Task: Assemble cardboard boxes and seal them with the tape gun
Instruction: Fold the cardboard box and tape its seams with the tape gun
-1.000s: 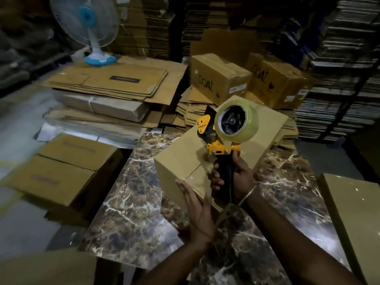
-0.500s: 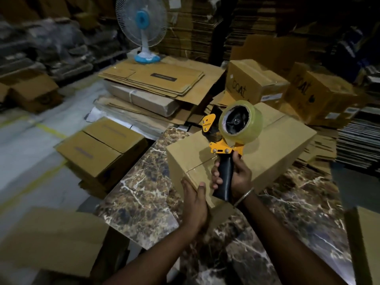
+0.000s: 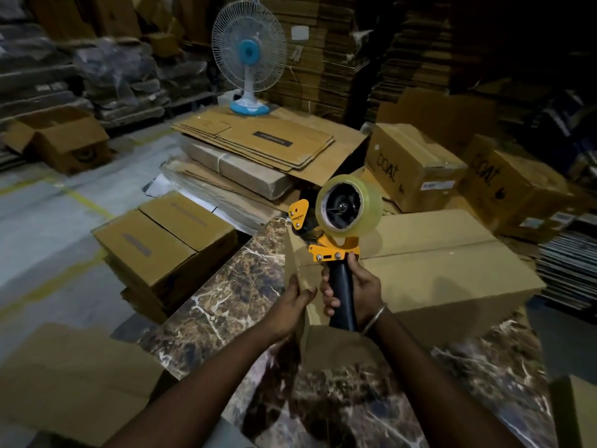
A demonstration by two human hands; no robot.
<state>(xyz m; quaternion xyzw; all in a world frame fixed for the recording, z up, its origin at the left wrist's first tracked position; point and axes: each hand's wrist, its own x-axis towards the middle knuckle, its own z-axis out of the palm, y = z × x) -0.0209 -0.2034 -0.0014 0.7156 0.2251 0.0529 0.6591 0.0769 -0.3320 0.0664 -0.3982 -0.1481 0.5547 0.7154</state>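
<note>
Right now, the right hand point(image 3: 358, 287) is gripping the black handle of the tape gun point(image 3: 336, 234), fingers curled round it, holding its clear roll upright above the cardboard box point(image 3: 436, 270). Meanwhile the left hand point(image 3: 287, 310) is pressing against the box's near corner, fingers laid over the edge, while the box is sitting on the marble-patterned table point(image 3: 226, 302). Beyond, a blue fan point(image 3: 248, 72) is standing on flattened cartons point(image 3: 258, 140).

box point(image 3: 436, 270): matt cardboard | table point(image 3: 245, 286): glossy, seemingly marble | tape roll point(image 3: 365, 208): shiny plastic
</note>
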